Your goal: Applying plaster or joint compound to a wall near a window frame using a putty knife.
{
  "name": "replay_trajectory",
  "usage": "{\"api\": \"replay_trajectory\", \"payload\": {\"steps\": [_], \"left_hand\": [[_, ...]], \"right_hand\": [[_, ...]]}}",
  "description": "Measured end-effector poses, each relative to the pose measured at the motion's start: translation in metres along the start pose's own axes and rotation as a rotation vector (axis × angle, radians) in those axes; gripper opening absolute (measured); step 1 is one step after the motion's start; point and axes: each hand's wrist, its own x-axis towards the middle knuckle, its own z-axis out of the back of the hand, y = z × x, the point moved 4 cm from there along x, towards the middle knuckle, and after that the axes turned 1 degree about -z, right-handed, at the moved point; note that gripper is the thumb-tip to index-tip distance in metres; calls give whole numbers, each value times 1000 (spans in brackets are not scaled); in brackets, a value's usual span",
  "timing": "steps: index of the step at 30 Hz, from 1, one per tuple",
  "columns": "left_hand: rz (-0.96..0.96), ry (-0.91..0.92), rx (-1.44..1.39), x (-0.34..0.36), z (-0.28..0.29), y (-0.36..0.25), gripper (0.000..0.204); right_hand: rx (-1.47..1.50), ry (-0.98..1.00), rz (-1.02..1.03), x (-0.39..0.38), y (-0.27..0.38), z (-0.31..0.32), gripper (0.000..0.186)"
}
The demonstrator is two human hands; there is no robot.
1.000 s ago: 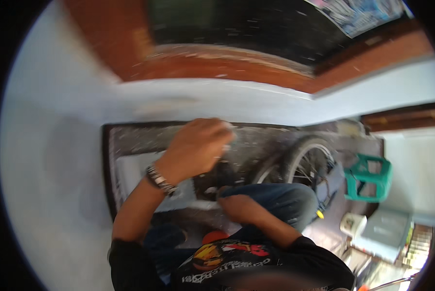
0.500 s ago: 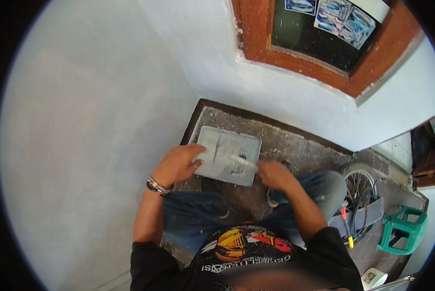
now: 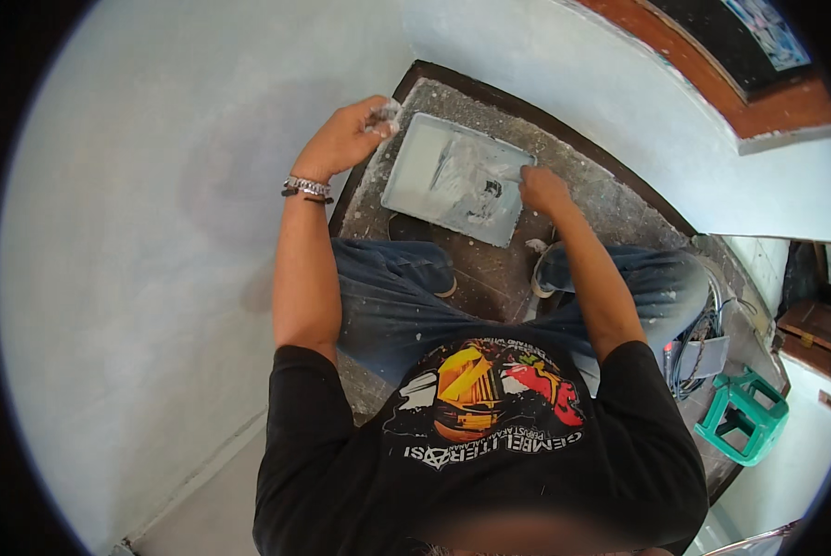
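A shallow grey paint tray [image 3: 403, 193] lies on the floor near the corner, with pale grey-white paint in it and a dark bare patch on its right. My right hand [image 3: 545, 192] is closed at the tray's right edge on a slim pale paint-coated tool [image 3: 505, 172] reaching over the paint; whether it is a brush or a scraper is unclear. My left hand [image 3: 341, 139], bracelets at the wrist, is raised between the wall and the tray's left edge. Its fingers are curled around something small and whitish that I cannot make out.
A pale painted wall [image 3: 156, 232] rises close on my left, and another [image 3: 564, 83] stands beyond the tray. Dark skirting [image 3: 536, 118] edges the speckled floor. My jeans-clad legs flank the near side. To the right are coiled black cables [image 3: 691, 371] and a green plastic stool [image 3: 744, 417].
The view has shifted, so the tray appears higher. My left hand has moved off the tray's left side toward the wall. My right hand stays by the right edge with the tool.
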Motion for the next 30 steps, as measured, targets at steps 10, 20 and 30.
{"api": "replay_trajectory", "payload": {"steps": [10, 20, 30], "left_hand": [[21, -151, 144, -7, 26, -10, 51], [-46, -117, 286, -1, 22, -16, 51], [87, -80, 164, -2, 23, -12, 56]], "right_hand": [[-139, 72, 182, 71, 84, -87, 22], [-137, 70, 197, 78, 96, -126, 22], [24, -30, 165, 35, 69, -142, 17]]}}
